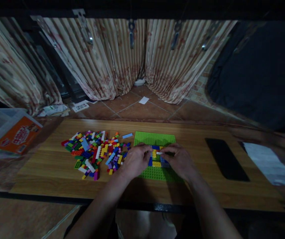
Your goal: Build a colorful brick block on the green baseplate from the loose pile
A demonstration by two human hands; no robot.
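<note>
A green studded baseplate (154,138) lies on the wooden table (58,169) in front of me. On it stands a small build of blue, yellow and red bricks (156,158). My left hand (135,159) rests on the plate's left side, its fingers curled beside the build. My right hand (179,160) is on the right side, fingers pinched on a small white brick (159,153) held just over the build. A heap of loose coloured bricks (95,152) lies left of the plate, close to my left hand.
A black phone (225,158) lies flat to the right of the plate, with white paper (269,162) beyond it. A clear plastic box with an orange label (15,134) sits off the table's left end. Striped curtains and a tiled floor are behind.
</note>
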